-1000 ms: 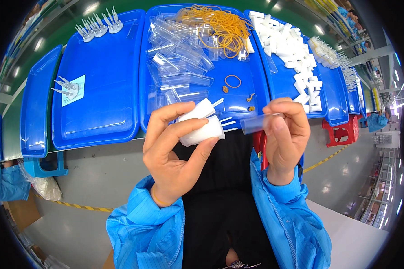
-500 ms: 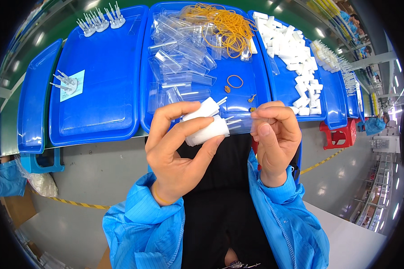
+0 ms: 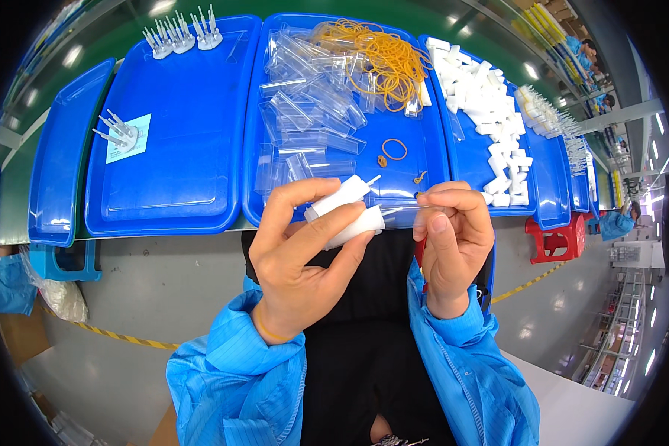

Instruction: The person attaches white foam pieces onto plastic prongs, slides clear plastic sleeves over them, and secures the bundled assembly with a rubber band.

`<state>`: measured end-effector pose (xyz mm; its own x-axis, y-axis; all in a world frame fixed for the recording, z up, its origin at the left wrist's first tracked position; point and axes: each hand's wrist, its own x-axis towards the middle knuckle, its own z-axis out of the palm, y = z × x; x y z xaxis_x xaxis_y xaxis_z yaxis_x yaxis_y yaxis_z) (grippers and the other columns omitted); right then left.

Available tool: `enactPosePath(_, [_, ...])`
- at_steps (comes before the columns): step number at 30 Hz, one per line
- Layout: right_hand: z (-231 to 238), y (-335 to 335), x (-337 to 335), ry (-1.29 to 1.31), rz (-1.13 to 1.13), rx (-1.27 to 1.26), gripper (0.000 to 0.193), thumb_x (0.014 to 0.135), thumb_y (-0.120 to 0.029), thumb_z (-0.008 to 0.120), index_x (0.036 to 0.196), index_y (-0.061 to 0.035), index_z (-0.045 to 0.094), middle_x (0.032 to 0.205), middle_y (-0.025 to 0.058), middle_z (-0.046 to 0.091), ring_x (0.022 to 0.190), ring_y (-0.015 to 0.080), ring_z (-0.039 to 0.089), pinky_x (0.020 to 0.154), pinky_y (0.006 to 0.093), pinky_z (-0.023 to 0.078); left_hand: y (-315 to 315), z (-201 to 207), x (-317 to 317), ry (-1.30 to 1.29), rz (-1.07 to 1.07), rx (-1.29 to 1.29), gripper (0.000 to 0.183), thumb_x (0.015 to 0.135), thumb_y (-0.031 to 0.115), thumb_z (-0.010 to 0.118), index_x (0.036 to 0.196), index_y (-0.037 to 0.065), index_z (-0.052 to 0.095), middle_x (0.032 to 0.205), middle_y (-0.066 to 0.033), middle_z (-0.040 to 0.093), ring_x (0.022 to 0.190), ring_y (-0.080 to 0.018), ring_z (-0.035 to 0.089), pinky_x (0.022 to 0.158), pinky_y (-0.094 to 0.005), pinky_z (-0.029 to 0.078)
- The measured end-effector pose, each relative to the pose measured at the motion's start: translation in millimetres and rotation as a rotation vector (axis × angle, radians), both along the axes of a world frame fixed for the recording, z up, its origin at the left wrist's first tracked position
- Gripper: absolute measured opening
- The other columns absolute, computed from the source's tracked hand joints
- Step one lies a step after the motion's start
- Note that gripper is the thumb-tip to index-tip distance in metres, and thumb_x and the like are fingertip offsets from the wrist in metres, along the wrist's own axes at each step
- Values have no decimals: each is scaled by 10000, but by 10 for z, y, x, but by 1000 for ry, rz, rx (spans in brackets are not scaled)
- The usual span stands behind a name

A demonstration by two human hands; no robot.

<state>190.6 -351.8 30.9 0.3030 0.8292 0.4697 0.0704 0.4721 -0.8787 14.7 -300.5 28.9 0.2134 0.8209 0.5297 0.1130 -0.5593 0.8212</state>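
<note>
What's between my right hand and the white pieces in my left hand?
The head view shows a clear plastic piece in your right hand, and a thin white rod.

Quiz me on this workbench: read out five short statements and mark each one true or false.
1. The left hand holds white blocks. True.
2. The right hand holds a paper slip. False: it holds a clear plastic sleeve.
3. Yellow rubber bands share a blue tray with loose clear sleeves. True.
4. The pale paper lies among the loose white blocks. False: it lies in the second tray from the left.
5. A red plastic stool stands on the right. True.
</note>
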Motion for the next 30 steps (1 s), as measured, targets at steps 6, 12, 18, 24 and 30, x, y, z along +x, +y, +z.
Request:
enactPosePath(6, [5, 20, 4, -27, -27, 20, 162, 916, -26, 620, 1053, 53, 586, 999, 134, 588, 709, 110, 591, 640, 223, 492, 11, 20, 5, 21, -21, 36, 324, 659, -19, 812, 970, 34, 739, 1113, -141, 617, 995, -263, 629, 824, -333, 522])
enactPosePath(12, [18, 16, -2, -89, -60, 19, 176, 910, -18, 626, 1062, 63, 590, 1008, 135, 577, 709, 111, 589, 644, 227, 493, 10, 6, -30, 72, -68, 61, 308, 663, -39, 804, 956, 26, 737, 1120, -146, 612, 953, -250, 657, 743, -308, 568])
enactPosePath(18, [17, 46, -25, 89, 20, -80, 196, 905, -14, 631, 1084, 41, 570, 992, 141, 619, 717, 110, 593, 651, 227, 497, 45, -34, -8, 12, -59, 115, 317, 661, -19, 809, 966, 30, 735, 1120, -143, 615, 934, -250, 642, 682, -297, 540])
enactPosePath(24, [-96, 114, -29, 180, -40, -84, 337, 886, 10, 649, 1181, 28, 488, 1070, 178, 651, 823, 119, 628, 729, 246, 528, 4, 47, -22, 77, -139, 45, 436, 690, -54, 758, 1114, 21, 689, 1207, -172, 580, 1091, -304, 598, 880, -376, 512])
enactPosePath(30, [-59, 182, -273, -354, -160, 56, 972, 630, -78, 880, 1397, 14, 290, 1423, 203, 399, 1217, 291, 526, 986, 400, 461, -24, -94, 152, 136, -56, 160, 538, 692, -155, 708, 1202, 4, 644, 1255, -199, 550, 1133, -333, 578, 917, -395, 516])
